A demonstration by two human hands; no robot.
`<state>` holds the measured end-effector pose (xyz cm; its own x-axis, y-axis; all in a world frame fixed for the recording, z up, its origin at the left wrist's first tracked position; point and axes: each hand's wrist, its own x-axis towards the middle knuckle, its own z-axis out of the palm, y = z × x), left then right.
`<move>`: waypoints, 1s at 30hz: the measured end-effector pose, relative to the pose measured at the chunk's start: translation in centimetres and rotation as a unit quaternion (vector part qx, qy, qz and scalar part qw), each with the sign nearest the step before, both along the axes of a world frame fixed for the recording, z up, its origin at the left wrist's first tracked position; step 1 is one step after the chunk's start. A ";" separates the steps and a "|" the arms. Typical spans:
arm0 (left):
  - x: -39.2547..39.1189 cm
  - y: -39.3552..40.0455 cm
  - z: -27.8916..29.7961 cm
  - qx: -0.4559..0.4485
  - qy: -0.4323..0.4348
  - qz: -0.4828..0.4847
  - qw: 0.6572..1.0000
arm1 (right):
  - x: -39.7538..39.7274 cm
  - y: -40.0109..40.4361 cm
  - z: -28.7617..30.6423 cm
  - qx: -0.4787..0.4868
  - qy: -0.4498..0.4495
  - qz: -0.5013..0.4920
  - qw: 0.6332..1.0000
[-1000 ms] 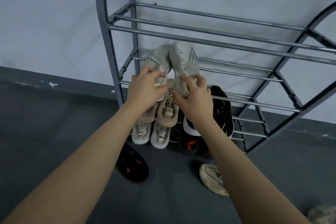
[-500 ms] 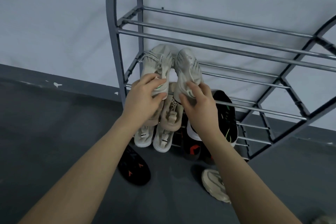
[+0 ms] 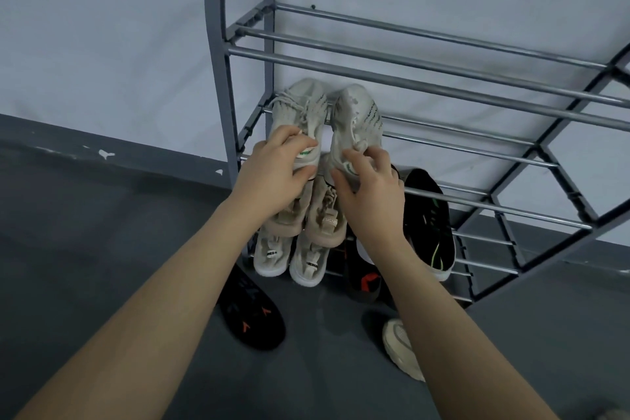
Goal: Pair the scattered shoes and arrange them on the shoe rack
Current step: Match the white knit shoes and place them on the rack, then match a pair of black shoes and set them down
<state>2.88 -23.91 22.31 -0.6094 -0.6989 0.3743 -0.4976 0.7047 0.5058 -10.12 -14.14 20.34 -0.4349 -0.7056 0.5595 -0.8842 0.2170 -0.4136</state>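
Shoes of one pale grey pair lie side by side on the second shelf of the grey metal shoe rack (image 3: 443,92), toes toward the wall, and you have one in each hand. Your left hand (image 3: 272,174) curls round the heel of the left grey sneaker (image 3: 300,109), thumb low on the near side and fingers over the collar by its green-and-white tag. Your right hand (image 3: 371,187) grips the heel of the right grey sneaker (image 3: 358,112) in the same way, fingers bent over the collar and thumb pressed to the inner side. The two sneakers sit just beside each other with a narrow gap between them at the heel end, their soles resting on the shelf bars.

One shelf down, under your hands, you can see a beige pair (image 3: 324,215), partly hidden by your wrists. Below that again, a light strapped pair (image 3: 289,256) sits at the front edge of a lower shelf. To the right of these, a black sneaker with green marks (image 3: 429,222) rests on the rack, and a black shoe with an orange mark (image 3: 361,280) shows beside your right forearm.

On the dark floor (image 3: 102,249), a black shoe with orange arrows (image 3: 252,317) lies between your forearms, near the foot of the rack. A cream sneaker (image 3: 402,348) lies on the floor too, half covered by your right forearm
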 end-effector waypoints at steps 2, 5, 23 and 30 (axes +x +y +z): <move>-0.2 -0.2 0.0 0.005 -0.007 -0.013 1.000 | -0.1 0.0 0.0 -0.008 -0.007 0.007 1.000; -0.3 -0.4 -0.1 0.000 -0.028 -0.013 1.000 | -0.3 -0.2 -0.1 -0.019 -0.003 0.025 0.999; 3.0 7.8 -1.5 -0.081 -0.012 0.021 0.996 | 0.0 8.4 -0.5 -0.009 0.016 0.008 1.000; 1.0 15.0 -6.8 0.036 -0.060 -0.095 0.993 | -2.0 18.2 -6.1 0.028 -0.050 0.009 0.998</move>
